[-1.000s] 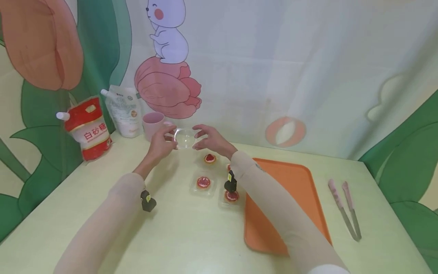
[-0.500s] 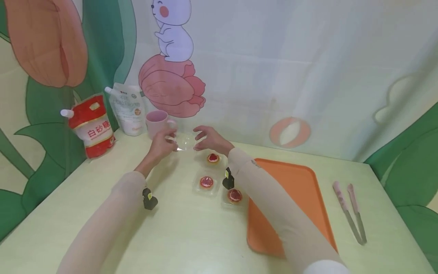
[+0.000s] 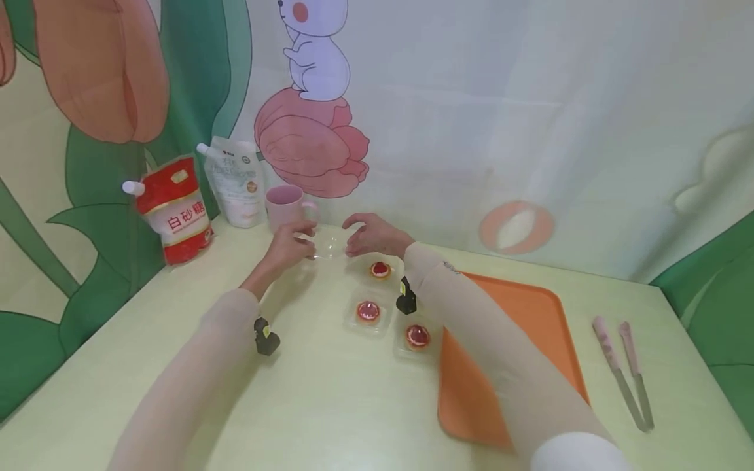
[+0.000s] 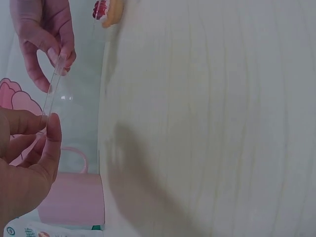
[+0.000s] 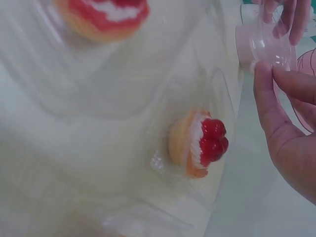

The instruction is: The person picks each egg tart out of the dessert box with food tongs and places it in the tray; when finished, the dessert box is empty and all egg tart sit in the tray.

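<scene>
My left hand (image 3: 287, 246) pinches one edge of a clear domed plastic lid (image 3: 330, 244) between thumb and fingers, above the back of the table. At the opposite edge my right hand (image 3: 378, 235) pinches the lid with thumb and fingertips. Edge-on in the left wrist view, the lid (image 4: 53, 89) spans both hands. A red-topped tart (image 3: 380, 269) lies just below the right hand; in the right wrist view this tart (image 5: 200, 143) has red berries and white cream, in a clear tray. Nearer stand two more tarts, one (image 3: 368, 312) in the middle and one (image 3: 418, 336) to its right, in clear square containers.
An orange tray (image 3: 471, 399) lies under the right forearm. Two pink-handled knives (image 3: 624, 373) are at the far right. Behind the left hand stand a pink mug (image 3: 285, 203), a white spouted pouch (image 3: 237, 186) and a red sugar bag (image 3: 177, 212). A printed curtain (image 3: 436, 150) borders the back.
The lid has tilted from facing the camera to lying flatter. My right fingers, slightly off its edge half a second ago, are back on it. The head view has turned left.
</scene>
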A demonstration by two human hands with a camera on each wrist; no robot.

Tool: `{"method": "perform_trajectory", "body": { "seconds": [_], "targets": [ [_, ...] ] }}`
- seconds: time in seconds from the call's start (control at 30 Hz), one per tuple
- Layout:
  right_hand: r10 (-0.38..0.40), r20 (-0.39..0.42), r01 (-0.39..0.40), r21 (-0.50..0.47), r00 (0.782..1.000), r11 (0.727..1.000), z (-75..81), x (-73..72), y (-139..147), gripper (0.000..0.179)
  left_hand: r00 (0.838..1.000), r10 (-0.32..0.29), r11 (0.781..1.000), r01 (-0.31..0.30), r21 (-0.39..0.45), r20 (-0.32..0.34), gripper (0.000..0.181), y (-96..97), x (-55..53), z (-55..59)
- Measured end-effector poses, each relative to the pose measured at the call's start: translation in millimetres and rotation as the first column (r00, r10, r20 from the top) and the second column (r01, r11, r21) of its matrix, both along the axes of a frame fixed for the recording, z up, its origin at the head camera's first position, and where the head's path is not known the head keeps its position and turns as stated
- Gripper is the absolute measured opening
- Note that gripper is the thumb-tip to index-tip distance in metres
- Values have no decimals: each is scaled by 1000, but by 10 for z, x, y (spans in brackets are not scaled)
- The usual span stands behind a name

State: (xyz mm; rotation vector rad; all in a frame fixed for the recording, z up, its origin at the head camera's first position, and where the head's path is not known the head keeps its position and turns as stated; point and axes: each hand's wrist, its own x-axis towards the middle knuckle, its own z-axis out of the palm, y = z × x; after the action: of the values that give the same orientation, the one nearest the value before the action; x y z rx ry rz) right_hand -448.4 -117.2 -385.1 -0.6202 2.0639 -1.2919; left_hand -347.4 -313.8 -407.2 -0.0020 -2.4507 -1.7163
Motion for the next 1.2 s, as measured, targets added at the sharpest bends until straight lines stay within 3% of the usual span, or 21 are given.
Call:
{"method": "perform_trajectory", "body": {
  "seconds": [0.23, 0.6, 0.87, 1.2],
  "targets": [
    [8, 8, -9, 80, 1000, 997, 36, -46, 3, 52, 999, 6, 1000, -7, 5, 46, 60, 43, -27, -28],
    [-2, 25, -2, 154, 1000, 988, 17, 55, -106, 54, 984, -43, 998, 50, -39, 174, 59, -72, -123, -141],
    [-3, 0, 3, 201, 1000, 980, -29, 73, -170, 55, 977, -7, 992, 34, -124, 215, 59, -102, -116, -192],
    [-8, -8, 10, 246, 1000, 969, -39, 103, -242, 57, 975, -1, 988, 36, -150, 223, 61, -149, -121, -247]
  ]
}}
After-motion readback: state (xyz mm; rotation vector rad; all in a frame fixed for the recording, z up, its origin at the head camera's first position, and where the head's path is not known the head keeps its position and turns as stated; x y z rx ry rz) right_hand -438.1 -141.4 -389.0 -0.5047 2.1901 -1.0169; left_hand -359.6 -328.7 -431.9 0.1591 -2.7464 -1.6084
